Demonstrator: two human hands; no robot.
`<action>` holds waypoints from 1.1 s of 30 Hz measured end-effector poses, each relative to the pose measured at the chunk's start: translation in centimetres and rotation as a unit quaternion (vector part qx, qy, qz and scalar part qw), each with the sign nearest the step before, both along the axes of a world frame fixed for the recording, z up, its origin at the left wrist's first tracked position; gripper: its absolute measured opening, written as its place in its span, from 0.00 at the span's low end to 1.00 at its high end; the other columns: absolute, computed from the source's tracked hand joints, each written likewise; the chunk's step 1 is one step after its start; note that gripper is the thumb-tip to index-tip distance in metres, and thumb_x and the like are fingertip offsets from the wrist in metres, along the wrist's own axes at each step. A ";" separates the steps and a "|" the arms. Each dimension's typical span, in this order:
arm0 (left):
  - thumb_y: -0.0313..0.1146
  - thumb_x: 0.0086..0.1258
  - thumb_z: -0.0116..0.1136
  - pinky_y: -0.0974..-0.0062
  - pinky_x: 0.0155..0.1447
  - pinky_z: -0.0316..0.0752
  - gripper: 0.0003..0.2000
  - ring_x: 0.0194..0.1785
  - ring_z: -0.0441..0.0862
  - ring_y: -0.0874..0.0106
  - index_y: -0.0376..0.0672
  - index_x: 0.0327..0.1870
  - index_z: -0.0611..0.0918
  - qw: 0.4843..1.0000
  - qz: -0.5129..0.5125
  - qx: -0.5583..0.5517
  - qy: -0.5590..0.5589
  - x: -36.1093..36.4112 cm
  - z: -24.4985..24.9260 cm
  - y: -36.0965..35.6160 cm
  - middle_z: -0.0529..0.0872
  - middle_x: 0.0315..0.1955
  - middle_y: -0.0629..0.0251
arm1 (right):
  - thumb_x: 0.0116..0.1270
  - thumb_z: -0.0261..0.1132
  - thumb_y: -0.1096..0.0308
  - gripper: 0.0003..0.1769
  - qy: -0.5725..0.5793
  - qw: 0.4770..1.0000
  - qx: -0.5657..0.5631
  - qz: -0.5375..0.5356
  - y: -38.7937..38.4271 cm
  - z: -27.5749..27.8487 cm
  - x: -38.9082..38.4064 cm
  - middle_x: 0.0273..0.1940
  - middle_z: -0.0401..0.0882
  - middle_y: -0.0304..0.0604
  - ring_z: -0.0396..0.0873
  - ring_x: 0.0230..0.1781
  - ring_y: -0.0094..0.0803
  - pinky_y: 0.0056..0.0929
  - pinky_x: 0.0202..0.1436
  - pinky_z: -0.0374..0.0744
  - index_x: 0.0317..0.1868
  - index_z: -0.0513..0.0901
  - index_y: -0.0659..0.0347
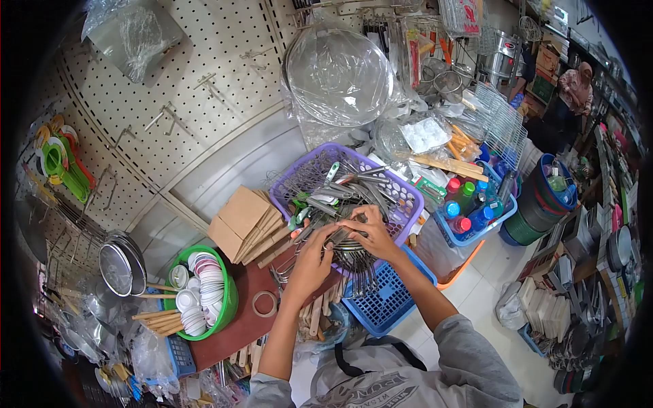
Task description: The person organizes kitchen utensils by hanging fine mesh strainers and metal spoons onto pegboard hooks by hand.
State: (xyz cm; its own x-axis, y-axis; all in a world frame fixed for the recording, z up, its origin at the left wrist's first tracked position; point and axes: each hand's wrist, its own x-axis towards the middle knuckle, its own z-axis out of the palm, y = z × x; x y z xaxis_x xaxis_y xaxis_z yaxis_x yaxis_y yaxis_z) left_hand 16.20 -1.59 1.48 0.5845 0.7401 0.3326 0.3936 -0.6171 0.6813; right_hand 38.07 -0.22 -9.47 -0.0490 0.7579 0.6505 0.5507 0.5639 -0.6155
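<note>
Both hands meet at the front of a purple basket [407, 197] filled with metal utensils [354, 183]. My left hand [314, 255] has its fingers bent against a dark metallic item, too small to make out. Close beside it, my right hand [371, 231] has its thumb and fingers pinched on the same spot. Just below the hands are a round metal rim and a bundle of thin metal rods [360, 275]. A blue basket [388, 299] is beneath, toward my body. Stacked brown cardboard pieces [243, 221] lie left of the purple basket.
A green basket [231, 299] of white cups and a tape roll [264, 304] are at the left. Blue basket of bottles [469, 211] at right. Pegboard [224, 41] rises behind. Stacked tubs [537, 211] and shelves line the right; a person [577, 92] is far back.
</note>
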 end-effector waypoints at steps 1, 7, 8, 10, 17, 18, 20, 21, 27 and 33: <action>0.22 0.77 0.52 0.56 0.71 0.73 0.20 0.67 0.80 0.43 0.39 0.70 0.76 1.000 0.009 0.009 -0.007 0.0 0.1 -0.1 0.83 0.63 0.45 | 0.74 0.63 0.39 0.22 -0.001 1.000 -0.003 -0.006 -0.2 0.2 -0.2 0.53 0.74 0.37 0.65 0.61 0.42 0.49 0.71 0.63 0.60 0.92 0.33; 0.23 0.74 0.60 0.56 0.62 0.79 0.17 0.60 0.84 0.45 0.40 0.62 0.82 0.997 0.071 0.013 0.018 -0.5 1.1 -0.3 0.87 0.56 0.47 | 0.70 0.70 0.45 0.20 -0.002 0.999 0.019 -0.025 -1.6 3.4 -0.7 0.49 0.76 0.37 0.68 0.56 0.42 0.47 0.66 0.69 0.61 0.92 0.31; 0.24 0.73 0.61 0.57 0.62 0.79 0.17 0.59 0.85 0.45 0.40 0.62 0.83 0.997 0.078 0.012 0.018 -0.5 1.6 -0.6 0.88 0.55 0.48 | 0.70 0.71 0.46 0.20 0.006 1.000 0.015 -0.023 -1.9 3.9 -0.8 0.49 0.77 0.37 0.68 0.55 0.41 0.46 0.65 0.70 0.60 0.92 0.31; 0.28 0.72 0.65 0.57 0.60 0.80 0.18 0.58 0.86 0.46 0.42 0.62 0.83 0.996 0.088 0.019 0.024 -0.6 3.0 -1.3 0.89 0.55 0.50 | 0.68 0.73 0.48 0.20 0.024 1.000 0.006 -0.017 -2.4 4.8 -1.2 0.48 0.78 0.36 0.69 0.53 0.40 0.45 0.64 0.71 0.59 0.93 0.32; 0.36 0.68 0.73 0.59 0.58 0.82 0.16 0.58 0.88 0.55 0.47 0.57 0.90 0.982 0.111 0.051 0.146 -2.4 6.4 -2.5 0.91 0.55 0.60 | 0.63 0.77 0.48 0.20 -0.052 0.998 0.026 -0.018 -3.5 4.7 -3.4 0.51 0.82 0.34 0.74 0.57 0.42 0.45 0.64 0.75 0.56 0.94 0.34; 0.37 0.67 0.74 0.60 0.57 0.83 0.16 0.58 0.88 0.56 0.48 0.55 0.91 0.974 0.122 0.030 0.189 -2.6 6.6 -2.6 0.92 0.54 0.62 | 0.64 0.77 0.48 0.19 -0.054 0.998 0.032 -0.026 -3.7 5.2 -3.6 0.51 0.83 0.34 0.75 0.58 0.41 0.45 0.64 0.76 0.55 0.94 0.34; 0.38 0.66 0.74 0.61 0.55 0.83 0.15 0.56 0.88 0.58 0.50 0.53 0.92 0.964 0.096 0.146 0.202 -3.1 6.1 -2.5 0.92 0.53 0.64 | 0.60 0.80 0.54 0.21 -0.046 0.998 0.025 -0.035 -4.4 6.6 -4.1 0.50 0.84 0.35 0.76 0.54 0.41 0.43 0.63 0.77 0.55 0.95 0.40; 0.38 0.66 0.74 0.62 0.54 0.83 0.15 0.56 0.88 0.59 0.51 0.53 0.93 0.953 0.083 0.204 0.208 -3.4 5.8 -2.4 0.92 0.52 0.65 | 0.59 0.82 0.56 0.22 -0.042 0.998 0.021 -0.039 -4.6 7.2 -4.4 0.50 0.84 0.36 0.76 0.53 0.41 0.42 0.62 0.77 0.55 0.95 0.43; 0.35 0.68 0.71 0.64 0.54 0.81 0.15 0.52 0.86 0.61 0.50 0.55 0.92 0.919 0.043 0.331 0.210 -4.9 4.8 -1.7 0.90 0.52 0.68 | 0.64 0.79 0.55 0.21 -0.001 1.000 0.012 -0.003 -4.5 7.7 -4.7 0.53 0.86 0.36 0.78 0.57 0.40 0.42 0.65 0.78 0.57 0.93 0.42; 0.29 0.69 0.69 0.65 0.57 0.77 0.16 0.54 0.84 0.63 0.47 0.57 0.89 0.945 0.033 0.294 0.141 -6.8 3.9 -1.2 0.88 0.52 0.67 | 0.65 0.75 0.66 0.22 -0.055 0.989 0.085 -0.104 -4.5 7.3 -2.9 0.60 0.84 0.37 0.77 0.61 0.44 0.44 0.68 0.77 0.60 0.91 0.43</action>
State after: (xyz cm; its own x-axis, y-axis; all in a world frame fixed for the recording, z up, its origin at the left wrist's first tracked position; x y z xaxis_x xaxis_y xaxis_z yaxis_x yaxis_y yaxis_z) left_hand 9.39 -2.76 5.35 0.6696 0.5143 0.5358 0.5594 -0.8238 0.0918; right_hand 35.20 -4.74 -2.21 0.0193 0.6390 0.7690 0.7245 0.5211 -0.4512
